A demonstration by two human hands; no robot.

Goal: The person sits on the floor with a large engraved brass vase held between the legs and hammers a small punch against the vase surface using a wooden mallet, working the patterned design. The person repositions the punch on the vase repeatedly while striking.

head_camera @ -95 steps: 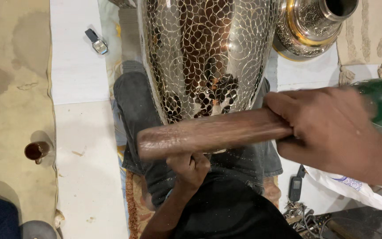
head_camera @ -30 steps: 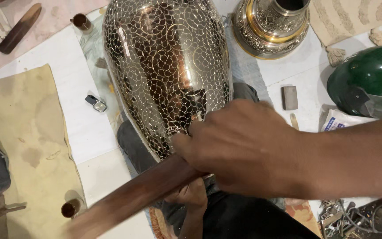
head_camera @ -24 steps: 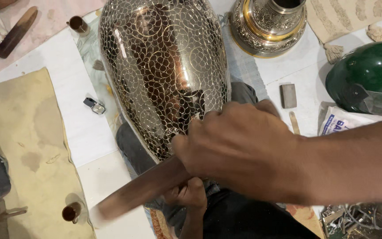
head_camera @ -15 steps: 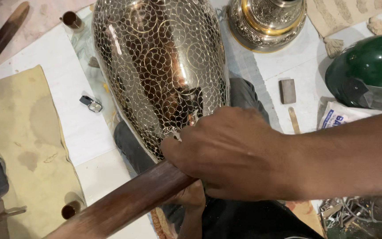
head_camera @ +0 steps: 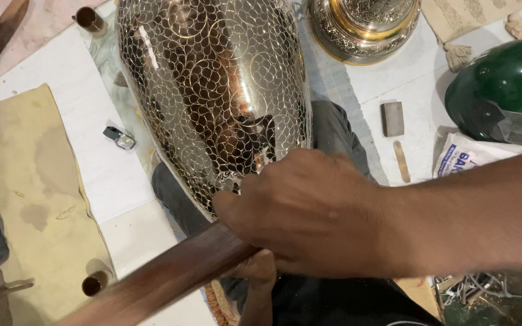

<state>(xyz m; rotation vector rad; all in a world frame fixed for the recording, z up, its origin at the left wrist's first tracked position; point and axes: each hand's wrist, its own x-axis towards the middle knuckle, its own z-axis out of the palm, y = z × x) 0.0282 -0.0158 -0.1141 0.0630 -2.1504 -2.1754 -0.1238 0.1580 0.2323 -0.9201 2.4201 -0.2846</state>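
Note:
A large shiny metal vase (head_camera: pixel 212 90), engraved all over with a scale-like pattern, lies across my lap on dark trousers (head_camera: pixel 333 130). My right hand (head_camera: pixel 309 217) is closed around one end of a long brown wooden baton (head_camera: pixel 164 278). The baton slants down to the lower left, just below the vase's lower edge, and is blurred. My left hand (head_camera: pixel 262 270) shows only in part beneath the right hand, at the vase's lower rim. Its fingers look curled, and whatever is in it is hidden.
A second brass vessel (head_camera: pixel 364 24) stands at the top right, near a green helmet (head_camera: pixel 502 90) and a white bag (head_camera: pixel 463 158). A grey block (head_camera: pixel 392 118) and a thin stick (head_camera: pixel 401 162) lie on white sheeting. On the left are a tan cloth (head_camera: pixel 25 193) and small brown cups (head_camera: pixel 95 282).
The baton, level across the vase earlier, has swung so that its far end now points down-left. My right hand has moved lower and left with it. The vase has stayed on my lap.

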